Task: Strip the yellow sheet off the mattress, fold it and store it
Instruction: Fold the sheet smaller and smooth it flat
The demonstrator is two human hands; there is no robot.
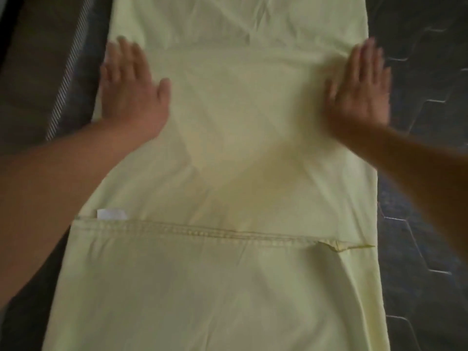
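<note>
Bottom of frame: the near panel of the pale yellow fabric sheet (pixel 228 148), already off the bed and folded into a long strip running up the centre. It lies on a dark hexagon-patterned surface (pixel 417 173).

A stitched hem (pixel 192 233) crosses the strip at lower centre, with a small white label (pixel 111 214) at its left end.

Left hand (pixel 131 89), upper left: palm flat on the strip's left edge, fingers straight, gripping nothing.

Right hand (pixel 359 89), upper right: flat on the right edge in the same way. It is blurred, so how firmly it presses is uncertain.

Step judged: smoothing before the next fold. To do it well:
- Sweep the palms outward to clear the diagonal creases.
- Square both long edges.
- Fold with the corners matched.
</note>
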